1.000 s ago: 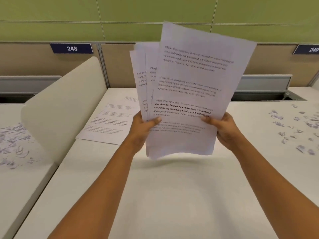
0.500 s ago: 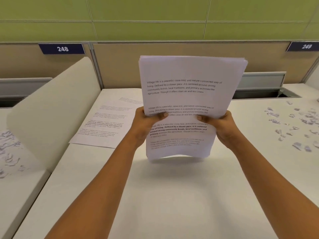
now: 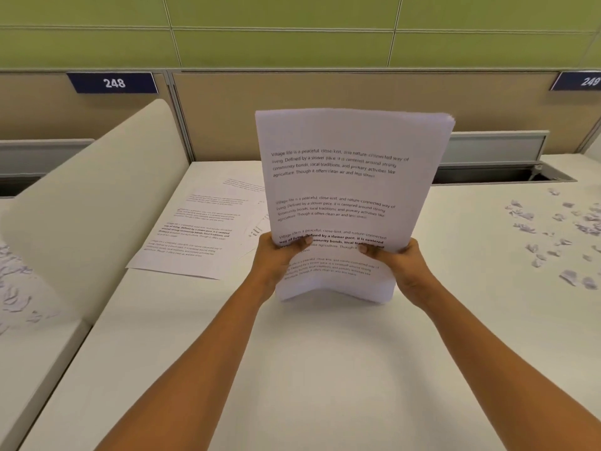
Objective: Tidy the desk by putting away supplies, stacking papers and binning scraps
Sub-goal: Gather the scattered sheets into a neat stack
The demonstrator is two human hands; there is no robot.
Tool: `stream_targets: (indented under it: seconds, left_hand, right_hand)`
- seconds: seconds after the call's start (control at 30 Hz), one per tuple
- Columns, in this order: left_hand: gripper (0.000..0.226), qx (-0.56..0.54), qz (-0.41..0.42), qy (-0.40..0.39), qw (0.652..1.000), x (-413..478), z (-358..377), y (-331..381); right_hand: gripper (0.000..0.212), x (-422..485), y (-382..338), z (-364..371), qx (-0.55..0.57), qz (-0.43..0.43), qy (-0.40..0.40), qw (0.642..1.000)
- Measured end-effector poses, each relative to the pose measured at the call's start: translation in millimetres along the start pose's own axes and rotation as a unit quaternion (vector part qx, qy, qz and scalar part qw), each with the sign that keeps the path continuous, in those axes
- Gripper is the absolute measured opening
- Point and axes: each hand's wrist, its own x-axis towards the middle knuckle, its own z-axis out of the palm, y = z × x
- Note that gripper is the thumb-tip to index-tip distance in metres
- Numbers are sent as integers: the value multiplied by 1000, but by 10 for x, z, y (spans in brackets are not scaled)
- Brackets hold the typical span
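While the left hand [image 3: 276,258] and right hand [image 3: 403,265] clamp the side edges of the paper stack [image 3: 341,177], it stands upright, long axis vertical, bottom edge on the worktop [image 3: 325,369]. Loose sheets [image 3: 201,232] lie flat just left and farther, nearest the left hand.

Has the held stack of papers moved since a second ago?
Yes. The stack of papers, held by the left hand and right hand, has come down: its bottom edge now meets the desk.
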Motion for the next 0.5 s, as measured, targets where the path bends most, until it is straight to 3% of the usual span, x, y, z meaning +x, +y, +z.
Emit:
stream_targets:
  seconds: [0.13, 0.27, 0.33, 0.4, 0.5]
  left_hand:
    - [22, 114, -30, -45, 992, 128, -68, -74]
    - [44, 288, -24, -40, 957, 333, -410, -180]
    - [47, 359, -26, -8, 933, 425, -682, -263]
    - [50, 484, -40, 28, 874, 522, -967, -364]
    - [60, 650, -109, 33, 751, 569, -1226, -492]
  right_hand:
    - [24, 42, 106, -15, 6, 25, 22, 999]
    - [62, 132, 176, -91, 15, 47, 35, 998]
    - [46, 162, 237, -149, 13, 55, 46, 997]
    - [32, 168, 287, -184, 21, 83, 55, 995]
    - [38, 169, 396, -202, 53, 124, 46, 990]
